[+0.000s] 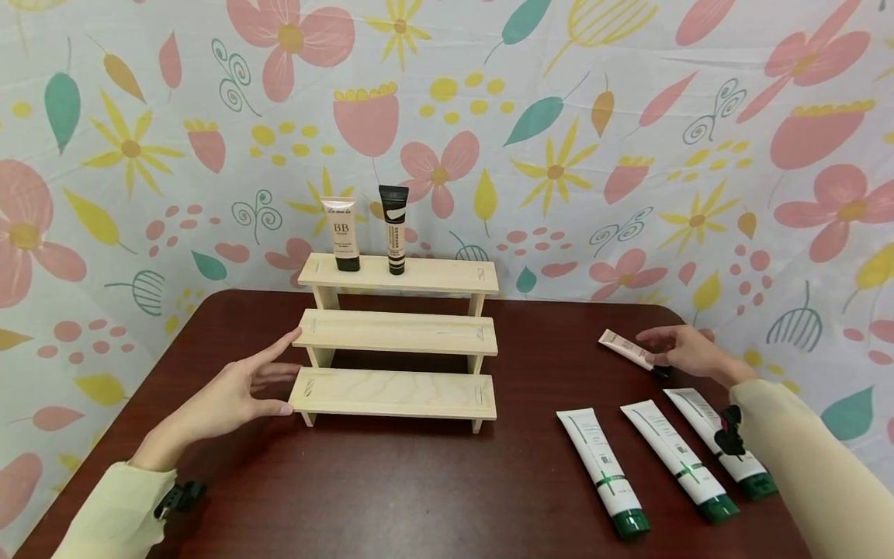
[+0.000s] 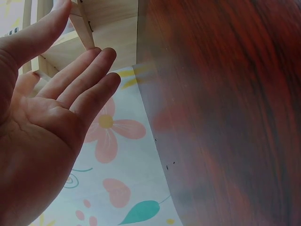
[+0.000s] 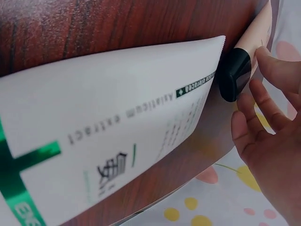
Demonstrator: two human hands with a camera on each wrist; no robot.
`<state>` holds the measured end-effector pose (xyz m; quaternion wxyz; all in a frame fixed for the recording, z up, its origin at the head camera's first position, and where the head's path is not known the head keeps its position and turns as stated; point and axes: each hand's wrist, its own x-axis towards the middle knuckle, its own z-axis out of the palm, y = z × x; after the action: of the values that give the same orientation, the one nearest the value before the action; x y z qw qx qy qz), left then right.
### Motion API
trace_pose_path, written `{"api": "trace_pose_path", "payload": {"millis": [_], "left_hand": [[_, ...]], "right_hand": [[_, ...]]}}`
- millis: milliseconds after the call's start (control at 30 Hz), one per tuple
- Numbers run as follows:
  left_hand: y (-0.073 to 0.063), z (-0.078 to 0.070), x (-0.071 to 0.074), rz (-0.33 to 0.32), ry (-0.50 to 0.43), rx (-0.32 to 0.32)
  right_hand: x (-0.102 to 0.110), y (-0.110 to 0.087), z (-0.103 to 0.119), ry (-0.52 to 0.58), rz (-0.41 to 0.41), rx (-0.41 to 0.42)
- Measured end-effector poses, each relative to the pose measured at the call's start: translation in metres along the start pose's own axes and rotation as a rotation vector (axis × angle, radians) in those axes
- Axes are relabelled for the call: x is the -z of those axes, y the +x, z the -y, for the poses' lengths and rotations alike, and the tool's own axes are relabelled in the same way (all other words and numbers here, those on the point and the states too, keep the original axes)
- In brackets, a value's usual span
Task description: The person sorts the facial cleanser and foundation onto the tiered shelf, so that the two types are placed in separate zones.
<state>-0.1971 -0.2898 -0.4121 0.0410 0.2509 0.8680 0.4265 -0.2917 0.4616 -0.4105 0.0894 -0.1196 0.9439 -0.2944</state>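
Observation:
A three-tier pale wooden rack [image 1: 394,390] stands on the dark table. My left hand [image 1: 233,392] is at its left side, the index fingertip at the middle shelf's end and the thumb at the bottom shelf's corner. In the left wrist view the fingers of the left hand [image 2: 51,117] extend loosely beside the wood. A small beige tube with a black cap [image 1: 625,347] lies at the table's right. Over its capped end is my right hand [image 1: 687,353], fingers spread. In the right wrist view a digit of the right hand [image 3: 277,127] meets the beige tube [image 3: 256,37] beside its black cap.
On the top shelf stand a beige BB cream tube [image 1: 342,237] and a black-and-beige tube [image 1: 395,233]. Three white tubes with green caps lie at the front right: the left one [image 1: 597,458], the middle one [image 1: 673,450] and the right one [image 1: 705,423]. A floral cloth [image 1: 615,46] hangs behind.

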Motion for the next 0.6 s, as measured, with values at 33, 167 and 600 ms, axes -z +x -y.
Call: {"api": "trace_pose_path", "payload": {"millis": [33,167,600], "left_hand": [[-0.001,0.0,0.0,-0.001,-0.002,-0.004],[0.0,0.001,0.0,-0.008,-0.004,-0.011],[-0.001,0.0,0.0,-0.005,-0.007,0.0]], "right_hand": [[0.0,0.0,0.0,0.0,0.005,-0.001],[0.0,0.002,0.001,-0.006,0.024,0.0],[-0.007,0.009,0.014,0.011,0.062,0.032]]}}
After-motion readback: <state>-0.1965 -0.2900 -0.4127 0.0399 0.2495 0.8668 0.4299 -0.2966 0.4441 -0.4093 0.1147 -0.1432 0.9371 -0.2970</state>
